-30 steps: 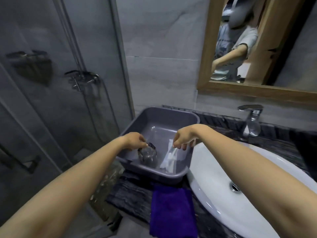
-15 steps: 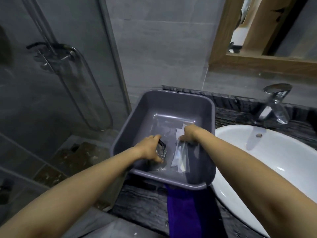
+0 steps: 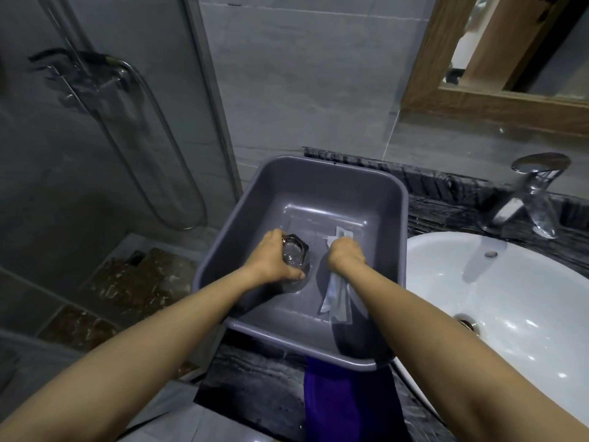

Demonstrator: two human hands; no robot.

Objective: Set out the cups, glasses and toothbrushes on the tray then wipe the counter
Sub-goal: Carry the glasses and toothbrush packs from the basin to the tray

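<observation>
A deep grey plastic tray (image 3: 318, 173) sits on the dark stone counter (image 3: 255, 381) beside the basin. Inside it, my left hand (image 3: 274, 260) grips a clear faceted glass (image 3: 294, 255) that stands on the tray floor at the left. My right hand (image 3: 345, 255) is closed on several toothbrushes in clear and white wrappers (image 3: 336, 299), which lie lengthwise on the tray floor at the right. The wrappers' near ends reach almost to the tray's front wall.
A purple cloth (image 3: 344, 400) hangs over the counter's front edge under the tray. A white oval basin (image 3: 510, 301) and a chrome tap (image 3: 532, 199) are to the right. A glass shower screen (image 3: 111, 138) stands at the left, a wood-framed mirror (image 3: 478, 97) above.
The view has tilted down and closer to the tray. Both hands have sunk to the tray floor, the glass and the wrapped toothbrushes still in them.
</observation>
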